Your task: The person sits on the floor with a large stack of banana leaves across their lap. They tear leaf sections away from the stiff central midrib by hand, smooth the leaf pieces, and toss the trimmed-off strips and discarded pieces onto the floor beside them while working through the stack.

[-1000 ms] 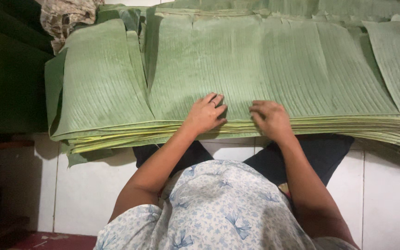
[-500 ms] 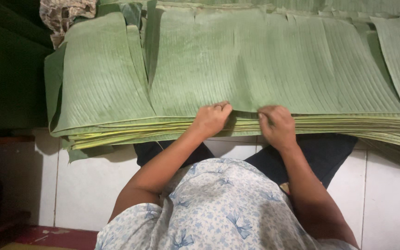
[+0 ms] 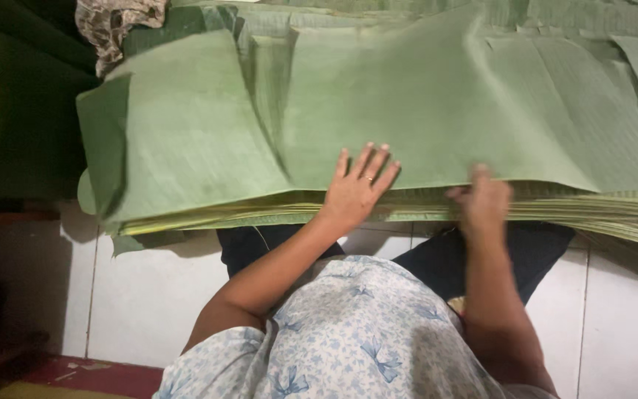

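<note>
Leaves fill most of what I see from the head camera: a thick stack of banana leaves (image 3: pixel 378 214) lies across the lap, its yellow-green edges layered along the near side and running off to the right. The top leaf (image 3: pixel 422 111) is a broad, pale green sheet, ribbed, slightly lifted and blurred toward its near right edge.

My left hand (image 3: pixel 356 188) rests flat on that top leaf near its near edge, fingers spread and straight, palm down, gripping nothing; a thin ring shows on one finger. My right hand (image 3: pixel 485 203) sits just to the right of it at the near edge of the stack, blurred, fingers curled at the edge of the top leaf; I cannot tell whether it actually pinches the sheet or only touches it.

On the far left, a patterned cloth (image 3: pixel 116 22) lies bunched above the leaves. Darker green leaves (image 3: pixel 16 111) sit in shadow at the left. Near me is a light blue floral garment (image 3: pixel 348 340) over dark trousers (image 3: pixel 496 255). Below, the white tiled floor (image 3: pixel 149 295) shows, with a red strip (image 3: pixel 90 373) at the near left.
</note>
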